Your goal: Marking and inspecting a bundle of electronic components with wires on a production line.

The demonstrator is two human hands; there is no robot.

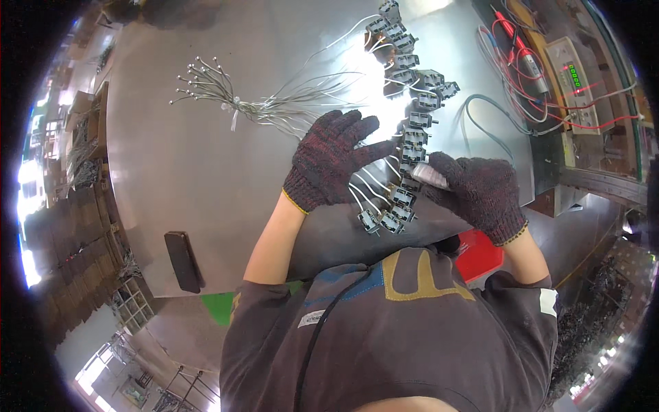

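A row of small black-and-grey boxy components [415,136] with shafts runs down the metal table, each joined to a thin pale lead. My left hand [333,158], in a dark knit glove, lies open over the leads, its fingers spread and pointing toward the row. In a matching glove, my right hand [480,192] is closed on a small whitish block-like object [431,176] beside the lower part of the row; its exact kind is unclear. The leads gather into a tied bundle [235,106] at the left, with small ball-shaped tips fanned out.
On the right, a red probe tool [515,41] lies by tangled red and grey cables and a meter [573,79] with a lit green display. A dark phone-like slab [182,261] lies near the table's left front edge. Something red [478,255] sits below the front edge.
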